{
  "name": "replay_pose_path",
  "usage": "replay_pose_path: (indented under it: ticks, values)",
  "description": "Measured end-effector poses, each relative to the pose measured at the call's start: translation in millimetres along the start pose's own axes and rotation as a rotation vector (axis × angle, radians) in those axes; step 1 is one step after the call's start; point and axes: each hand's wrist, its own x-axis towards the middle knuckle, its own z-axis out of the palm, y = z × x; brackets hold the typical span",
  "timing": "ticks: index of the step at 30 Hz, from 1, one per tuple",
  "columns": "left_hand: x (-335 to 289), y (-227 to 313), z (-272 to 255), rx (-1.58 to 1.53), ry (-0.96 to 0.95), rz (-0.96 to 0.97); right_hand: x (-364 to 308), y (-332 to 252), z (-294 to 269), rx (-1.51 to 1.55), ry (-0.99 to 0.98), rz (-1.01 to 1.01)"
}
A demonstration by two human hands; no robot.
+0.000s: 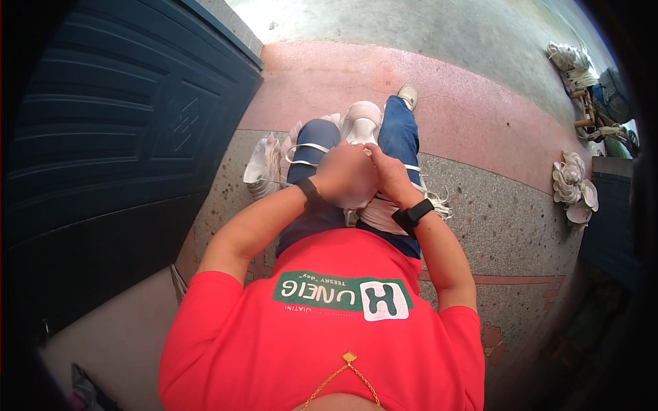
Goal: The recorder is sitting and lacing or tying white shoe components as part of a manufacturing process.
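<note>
Red cloth fills the near part of the scene: a short-sleeved shirt (288, 349) with a green and white print (343, 294) across the front, and a gold necklace (349, 359) lying over it. From where I stand, the person's 2 forearms reach forward and meet over the lap, with 1 black band (310, 192) on the left wrist and 1 black watch (412, 214) on the right.

Between the knees sits a white shoe (362, 125), its rounded end pointing away from the body. The right hand (394, 172) is bent inward, its grip closed on the near part of that shoe. The left hand (343, 175) is just beside it and touching, but a blur covers most of it, so I cannot tell whether its grip is open or closed.

White cord (308, 146) crosses the blue trousers (399, 130) at the left leg. More white shoes (264, 164) are gathered at the person's left, and loose white strings (440, 198) hang beyond the right leg. Across the speckled floor (507, 212), another white pile (574, 188) lies well apart, on the right. A dark blue door (130, 130) stands along the left, and a pink strip of floor (473, 103) runs ahead.
</note>
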Motion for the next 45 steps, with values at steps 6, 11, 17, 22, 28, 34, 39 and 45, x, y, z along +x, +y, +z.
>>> replay_pose_path:
  ticks: [6, 11, 17, 22, 28, 34, 39, 45]
  values:
    - [4.3, -6.4, -10.0, -0.099, 0.050, 0.088, 3.0, 18.7, -2.5, 0.133, 0.060, -0.124]
    - [25.3, -5.2, -24.8, -0.211, -0.159, 0.226, -4.9, -38.6, -79.5, 0.725, -0.004, 0.224]
    - [101.8, 20.2, -225.8, -0.817, 0.241, 0.158, -7.4, 1.8, -66.9, 0.452, 0.140, 0.333]
    - [100.6, -32.8, -279.1, -0.878, 0.319, 0.013, -17.5, 6.7, -13.0, 0.253, 0.122, -0.004]
    - [85.3, -48.9, -261.1, -0.957, 0.335, -0.071, -7.0, 7.0, 3.9, 0.053, 0.123, 0.008]
    - [85.9, -50.5, -259.2, -0.923, 0.337, -0.127, -0.3, -2.7, 3.3, -0.034, 0.155, -0.080]
    - [58.8, -85.6, -151.7, -0.016, 0.403, 0.047, 2.3, -11.8, 1.8, -0.124, 0.130, -0.110]
    - [-32.8, -15.2, -23.6, 0.257, 0.092, 0.236, 7.0, -3.6, 10.7, -0.151, 0.132, -0.166]
